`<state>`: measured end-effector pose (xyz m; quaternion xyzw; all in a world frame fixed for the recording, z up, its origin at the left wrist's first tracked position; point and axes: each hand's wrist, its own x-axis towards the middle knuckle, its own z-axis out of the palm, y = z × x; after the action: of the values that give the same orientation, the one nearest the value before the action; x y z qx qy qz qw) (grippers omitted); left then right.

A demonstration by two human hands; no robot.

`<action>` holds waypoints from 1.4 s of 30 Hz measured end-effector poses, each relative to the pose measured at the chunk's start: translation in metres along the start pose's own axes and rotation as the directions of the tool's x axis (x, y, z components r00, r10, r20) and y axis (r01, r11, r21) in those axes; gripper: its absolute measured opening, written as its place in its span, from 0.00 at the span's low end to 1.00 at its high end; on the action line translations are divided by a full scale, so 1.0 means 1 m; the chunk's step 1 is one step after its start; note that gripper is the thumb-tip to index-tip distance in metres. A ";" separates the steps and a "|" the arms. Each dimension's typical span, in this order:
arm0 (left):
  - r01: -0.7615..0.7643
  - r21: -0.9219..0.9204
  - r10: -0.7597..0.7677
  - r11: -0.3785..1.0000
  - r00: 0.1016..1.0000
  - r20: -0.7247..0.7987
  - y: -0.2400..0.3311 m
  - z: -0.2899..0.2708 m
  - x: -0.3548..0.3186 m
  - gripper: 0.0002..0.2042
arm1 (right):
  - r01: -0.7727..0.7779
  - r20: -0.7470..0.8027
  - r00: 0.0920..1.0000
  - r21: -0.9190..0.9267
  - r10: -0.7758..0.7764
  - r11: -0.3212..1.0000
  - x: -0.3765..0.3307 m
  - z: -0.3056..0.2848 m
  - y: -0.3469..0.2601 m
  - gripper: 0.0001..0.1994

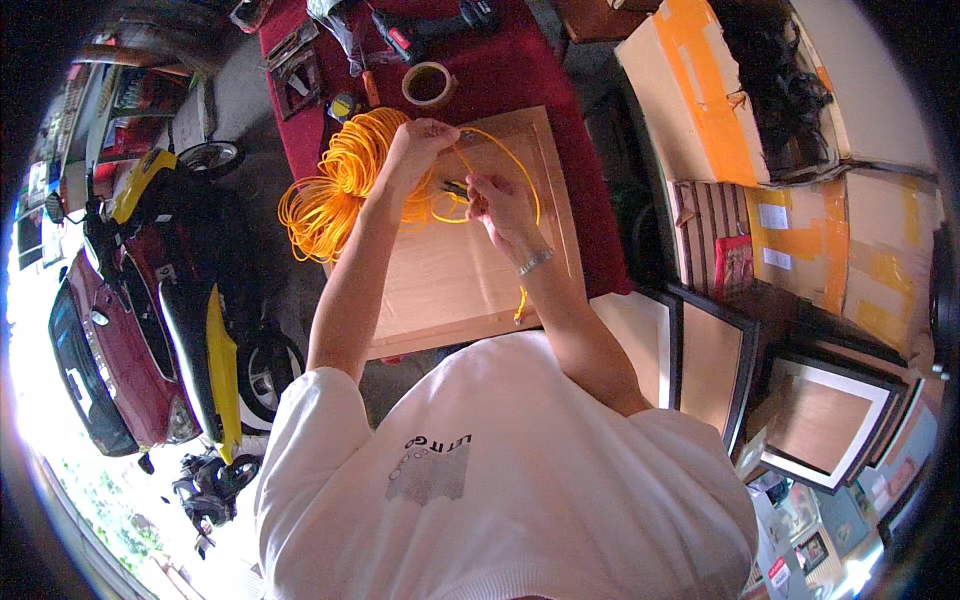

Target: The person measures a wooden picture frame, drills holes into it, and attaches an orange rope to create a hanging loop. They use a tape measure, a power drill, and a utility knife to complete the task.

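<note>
A large bundle of yellow-orange cord [352,172] lies over the left part of a flat wooden framed board [455,285]. My left hand [425,142] is closed with its fingertips pinching a strand of this cord, above the board's far edge. A loop of the strand arcs out to the right and back toward me. Just nearer and to the right, my right hand [502,208] is closed round a small dark-tipped tool [455,188] that points left toward the cord; its exact kind is too small to tell. One cord end [520,305] hangs by my right forearm near the board's near edge.
The table has a dark red cloth [590,225]. Beyond the board are a tape roll [428,85], a tape measure [343,106], a screwdriver [370,88] and a power drill [405,38]. Cardboard boxes [800,235] and picture frames [712,370] stand right; a motorbike [200,330] stands left.
</note>
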<state>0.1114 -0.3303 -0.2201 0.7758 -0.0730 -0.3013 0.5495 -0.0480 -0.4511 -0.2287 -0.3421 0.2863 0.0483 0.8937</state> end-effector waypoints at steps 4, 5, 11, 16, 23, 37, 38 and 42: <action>0.058 0.167 -0.038 0.984 0.992 -0.121 0.008 0.006 -0.028 0.09 | 0.068 0.007 0.998 -0.294 -0.068 0.953 -0.026 -0.003 -0.008 0.07; 0.062 0.189 -0.044 0.980 0.994 -0.101 0.009 0.005 -0.041 0.10 | 0.085 -0.015 0.995 -0.342 -0.096 0.936 -0.037 0.003 -0.012 0.08; -0.780 0.349 0.772 0.520 0.604 0.198 0.102 0.019 -0.146 0.21 | 0.535 0.372 0.804 -0.793 -0.465 0.291 -0.101 0.027 -0.038 0.03; -0.402 -0.025 0.399 0.915 0.897 0.188 0.091 0.036 -0.191 0.18 | 0.646 0.577 0.646 -0.762 -0.499 -0.044 -0.133 0.055 -0.069 0.08; 0.100 -0.434 0.066 0.896 0.934 0.351 0.022 0.042 -0.216 0.26 | 0.760 0.725 0.589 -0.647 -0.358 -0.060 -0.131 0.048 -0.076 0.10; -0.278 0.161 0.311 0.947 0.919 -0.242 0.004 0.014 -0.225 0.14 | 0.317 0.431 0.871 -0.860 -0.237 -0.400 0.040 -0.028 0.026 0.23; -0.184 0.170 0.220 0.968 0.948 -0.229 0.008 0.011 -0.225 0.13 | 0.218 0.273 0.956 -0.908 -0.111 -0.358 0.047 -0.034 0.024 0.26; 0.029 0.148 0.021 0.989 0.946 -0.324 0.008 -0.002 -0.238 0.10 | 0.053 0.058 0.998 -0.961 0.009 0.273 -0.005 -0.029 -0.006 0.26</action>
<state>-0.0781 -0.2260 -0.1198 0.8543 -0.0026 -0.1642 0.4931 -0.0644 -0.4743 -0.2399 -0.8142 0.1716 0.2074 0.5144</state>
